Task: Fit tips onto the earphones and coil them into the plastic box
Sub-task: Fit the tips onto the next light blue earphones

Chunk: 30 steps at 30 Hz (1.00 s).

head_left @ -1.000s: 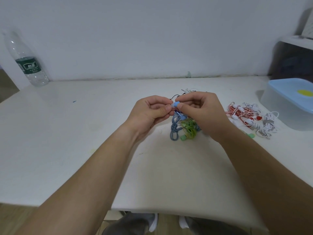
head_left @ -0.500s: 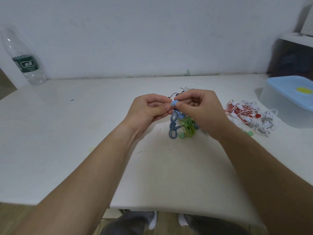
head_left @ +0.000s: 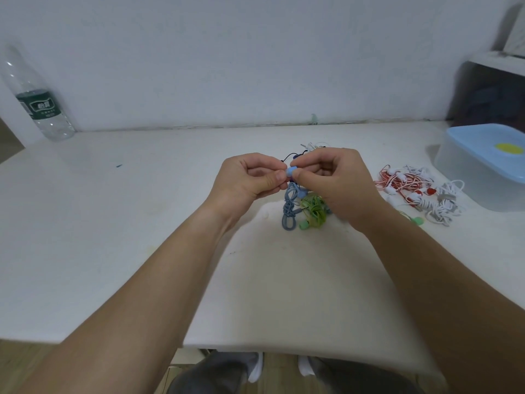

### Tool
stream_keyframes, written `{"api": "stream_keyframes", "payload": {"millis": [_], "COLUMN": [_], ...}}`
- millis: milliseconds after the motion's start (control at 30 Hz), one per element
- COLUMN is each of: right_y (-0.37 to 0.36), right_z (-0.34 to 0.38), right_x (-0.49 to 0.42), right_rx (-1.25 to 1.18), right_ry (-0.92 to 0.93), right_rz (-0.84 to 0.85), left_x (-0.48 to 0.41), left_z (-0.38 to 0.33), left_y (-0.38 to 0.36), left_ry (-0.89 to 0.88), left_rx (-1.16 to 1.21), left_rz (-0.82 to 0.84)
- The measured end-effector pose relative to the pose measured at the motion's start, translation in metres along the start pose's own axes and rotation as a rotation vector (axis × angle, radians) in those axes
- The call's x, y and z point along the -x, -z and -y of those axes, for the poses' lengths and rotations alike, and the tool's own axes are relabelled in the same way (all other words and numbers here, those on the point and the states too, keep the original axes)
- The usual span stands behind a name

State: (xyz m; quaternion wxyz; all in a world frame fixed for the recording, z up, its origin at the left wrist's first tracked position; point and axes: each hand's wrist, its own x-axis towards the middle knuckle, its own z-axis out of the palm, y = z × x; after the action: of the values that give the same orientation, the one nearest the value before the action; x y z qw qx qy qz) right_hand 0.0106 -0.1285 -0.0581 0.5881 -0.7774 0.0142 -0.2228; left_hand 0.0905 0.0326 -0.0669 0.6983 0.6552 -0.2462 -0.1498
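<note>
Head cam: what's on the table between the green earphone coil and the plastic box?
A tangle of red and white earphones lies between the green coil and the plastic box, right of the right hand.

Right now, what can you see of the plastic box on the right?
The plastic box sits at the table's far right edge, partly cropped. Translucent whitish body with rounded corners, a light blue lid closed on top, and a yellow oval mark on the lid. Neither hand touches it; white earphones lie just beside it.

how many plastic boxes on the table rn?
1: the plastic box, blue lid on, sits at the table's right edge beside the earphone pile; partly cut off by the frame.
</note>
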Motion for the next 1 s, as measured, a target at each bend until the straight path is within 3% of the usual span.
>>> {"api": "stream_keyframes", "payload": {"millis": [367,600,1000], "right_y": [0.0067,0.0080,0.0035], "right_z": [0.0000,-0.0040,-0.0035], "right_x": [0.0005,-0.0007,-0.0005], "right_rx": [-0.149,-0.084,-0.059], "right_ry": [-0.088,-0.035,-0.094], "right_rz": [0.123,0.101,0.033], "left_x": [0.0010,0.0000,0.0005], "left_z": [-0.0013,-0.0013,-0.0028], "left_y": [0.0025,0.0046,0.0038], "left_ry": [0.058,0.140,0.131], "left_rx": [0.116,0.246,0.223], "left_rz": [0.088,0.121,0.112]}}
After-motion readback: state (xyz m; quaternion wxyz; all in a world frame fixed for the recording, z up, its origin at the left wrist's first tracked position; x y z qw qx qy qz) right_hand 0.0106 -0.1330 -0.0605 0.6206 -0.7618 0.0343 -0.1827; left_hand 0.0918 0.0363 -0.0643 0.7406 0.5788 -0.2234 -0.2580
